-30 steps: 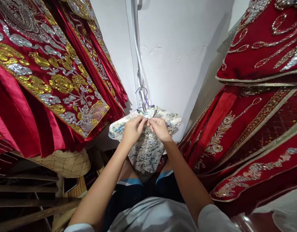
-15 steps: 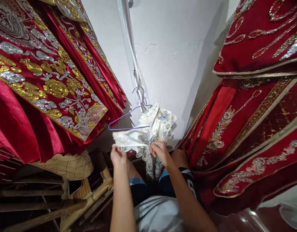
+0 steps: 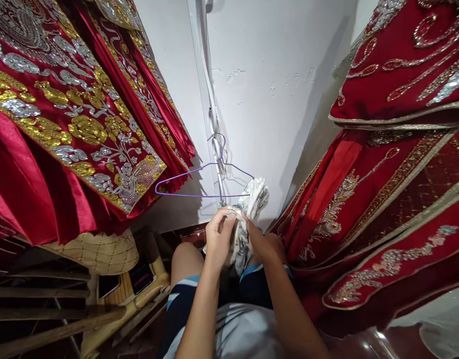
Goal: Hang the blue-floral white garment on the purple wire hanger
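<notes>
A white garment with a blue-grey floral print (image 3: 257,194) hangs bunched over the right end of a purple wire hanger (image 3: 184,195). The hanger's left end is bare, and its hook sits at a white strap on the wall. My left hand (image 3: 220,232) is closed, pinching the garment's edge below the hanger's lower bar. Close beside it, my right hand (image 3: 253,237) grips the same cloth, its fingers partly hidden behind the fabric. The lower folds of the garment hang between my knees.
Red dresses with gold and silver sequins (image 3: 87,129) hang at left; red beaded garments (image 3: 364,199) hang at right. A wooden chair (image 3: 139,299) with two dark phone-like devices stands at lower left. The white wall (image 3: 266,114) with the strap (image 3: 210,89) is ahead.
The garment has slid off the hanger's left part and gathered at the right. My left hand has moved right, beside my right hand. The hanger's left half is now uncovered.
</notes>
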